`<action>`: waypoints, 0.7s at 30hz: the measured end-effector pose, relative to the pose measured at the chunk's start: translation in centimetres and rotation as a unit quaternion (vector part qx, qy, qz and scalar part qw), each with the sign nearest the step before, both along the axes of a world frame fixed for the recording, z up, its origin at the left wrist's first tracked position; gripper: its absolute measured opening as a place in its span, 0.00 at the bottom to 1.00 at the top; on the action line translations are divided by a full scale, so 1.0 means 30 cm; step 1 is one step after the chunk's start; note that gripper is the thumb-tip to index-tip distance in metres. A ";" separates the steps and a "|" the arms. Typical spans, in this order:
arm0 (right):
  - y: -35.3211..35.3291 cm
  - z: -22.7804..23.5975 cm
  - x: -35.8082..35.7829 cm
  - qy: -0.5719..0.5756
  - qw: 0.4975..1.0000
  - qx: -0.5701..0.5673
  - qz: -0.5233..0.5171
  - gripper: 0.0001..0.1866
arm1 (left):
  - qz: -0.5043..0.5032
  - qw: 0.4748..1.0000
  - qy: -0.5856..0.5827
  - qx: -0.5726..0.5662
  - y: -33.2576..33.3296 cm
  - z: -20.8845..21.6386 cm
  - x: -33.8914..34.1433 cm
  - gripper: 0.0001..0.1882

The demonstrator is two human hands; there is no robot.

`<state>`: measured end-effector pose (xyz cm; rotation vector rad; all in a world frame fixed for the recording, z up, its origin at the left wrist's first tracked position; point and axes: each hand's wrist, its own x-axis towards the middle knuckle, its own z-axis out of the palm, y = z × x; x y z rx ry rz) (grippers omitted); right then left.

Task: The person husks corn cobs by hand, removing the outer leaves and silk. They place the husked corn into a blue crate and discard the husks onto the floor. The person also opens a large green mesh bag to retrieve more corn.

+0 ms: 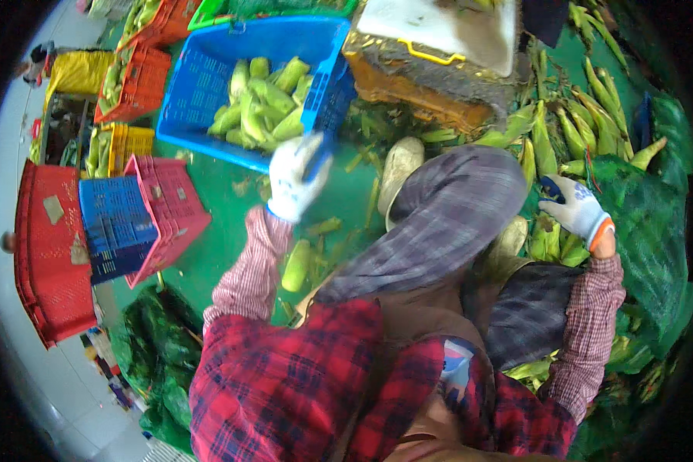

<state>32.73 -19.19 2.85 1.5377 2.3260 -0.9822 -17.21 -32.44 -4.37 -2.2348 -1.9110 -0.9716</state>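
Observation:
My left hand (pixel 296 179), in a white glove with blue on it, is over the near edge of a blue crate (pixel 200 144). Motion smears its fingers, and I see no corn in it. Trimmed green corn ears (pixel 263 108) lie heaped inside that crate. On the right, my right hand (pixel 574 206), gloved alike with an orange cuff, hangs above unhusked corn (pixel 543 239). Its thumb and fingers are parted, with nothing visible between them. More long, leafy corn ears (pixel 593 127) are piled just beyond it, next to a green mesh sack (pixel 643 231).
One trimmed ear (pixel 296 266) lies on the green floor (pixel 231 223) by my knee. A dirty crate with a white top (pixel 439 31) stands ahead. Red (pixel 50 246) and pink (pixel 165 215) crates stand left, above a dark green sack (pixel 162 354). Husk scraps litter the floor.

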 end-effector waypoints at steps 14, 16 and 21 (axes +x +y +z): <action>0.002 -0.160 0.060 -0.107 0.994 0.018 0.015 0.32 | 0.322 0.603 0.009 -0.729 -0.856 -0.771 -0.250 0.56; 0.022 -0.168 0.057 -0.093 0.996 0.006 -0.006 0.32 | 0.342 0.614 -0.028 -0.711 -0.872 -0.814 -0.248 0.58; 0.018 -0.111 -0.070 -0.073 0.997 -0.023 -0.012 0.28 | 0.354 0.744 -0.232 -0.518 -0.953 -0.758 -0.294 0.51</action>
